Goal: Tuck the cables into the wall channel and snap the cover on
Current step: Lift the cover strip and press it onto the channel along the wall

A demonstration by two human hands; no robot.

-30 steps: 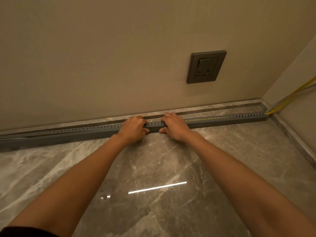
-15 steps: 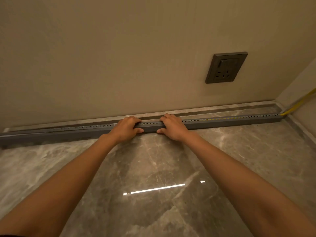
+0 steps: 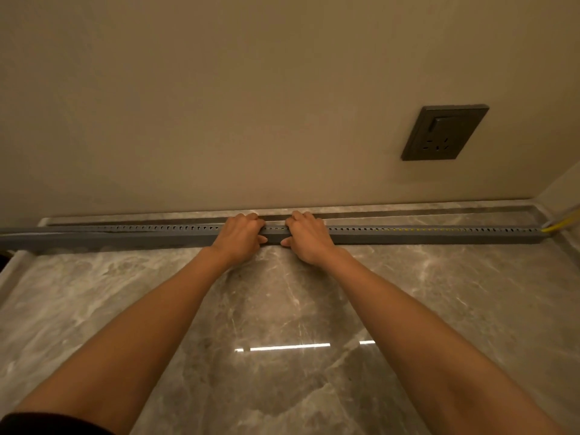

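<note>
A long grey cable channel (image 3: pixel 408 236) with a row of small slots along its top lies on the floor against the foot of the wall. My left hand (image 3: pixel 240 235) and my right hand (image 3: pixel 309 237) both clamp it near its middle, close together, fingers over the top and thumbs on the front face. A yellow cable (image 3: pixel 565 221) comes out of the channel's right end at the corner, and yellow shows through a few slots on the right. On the far left the cover (image 3: pixel 47 237) sits closed along the channel.
A dark wall socket (image 3: pixel 444 132) sits on the beige wall above right. Glossy marble floor (image 3: pixel 282 309) spreads in front, with a stone skirting strip (image 3: pixel 408 208) behind the channel. A side wall closes the right corner.
The view has shifted left, so the socket and corner sit further right. Both hands have stayed clamped on the channel, a little closer together.
</note>
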